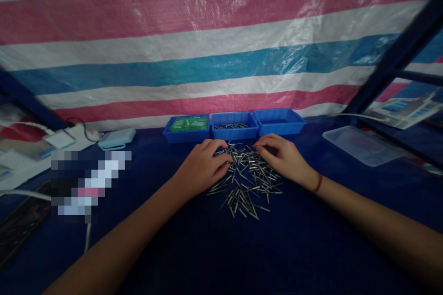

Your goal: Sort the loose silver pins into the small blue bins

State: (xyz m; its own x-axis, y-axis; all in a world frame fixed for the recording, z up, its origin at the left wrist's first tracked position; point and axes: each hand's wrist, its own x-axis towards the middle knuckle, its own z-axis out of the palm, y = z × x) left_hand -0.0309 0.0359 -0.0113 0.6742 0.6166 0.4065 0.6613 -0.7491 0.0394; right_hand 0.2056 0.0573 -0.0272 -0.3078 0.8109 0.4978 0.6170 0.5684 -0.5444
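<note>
Forearms, metal pins between grips

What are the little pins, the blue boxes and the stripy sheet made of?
The little pins look like smooth metal, because they gleam silvery. The blue boxes are probably plastic, with slightly shiny, thin, evenly coloured walls. The stripy sheet seems to be woven plastic: it's glossy, wrinkled and finely textured.

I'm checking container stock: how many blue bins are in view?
3, in a row beyond the metal pins: the left bin with green contents, the middle bin with more pins, and the right bin. None seems hidden.
</note>
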